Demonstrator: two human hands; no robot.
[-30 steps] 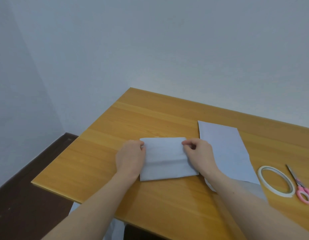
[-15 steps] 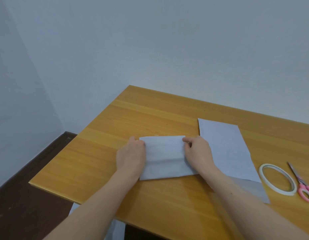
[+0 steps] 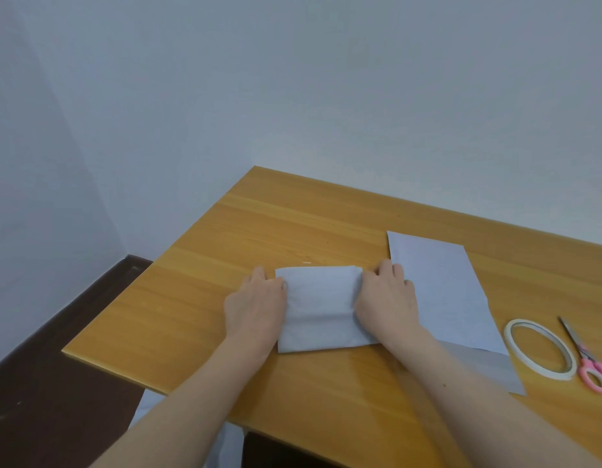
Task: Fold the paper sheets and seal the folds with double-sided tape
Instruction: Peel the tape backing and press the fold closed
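A folded white paper (image 3: 321, 307) lies on the wooden table (image 3: 292, 228) in front of me. My left hand (image 3: 255, 305) rests along its left edge, thumb on the sheet and fingers stretched forward. My right hand (image 3: 385, 298) presses on its right edge, with the fingertips near the far right corner, where the layers show slightly apart. Just right of that hand lies a stack of flat white sheets (image 3: 441, 292). A roll of double-sided tape (image 3: 524, 321) lies further right.
Pink-handled scissors (image 3: 595, 378) lie at the right border beside the tape. The table's left edge drops to a dark floor (image 3: 56, 383). A pale wall stands close behind the table.
My right hand's fingers left the paper's top edge and settled on its right side. My left hand slid forward along the left edge. The paper lies flatter.
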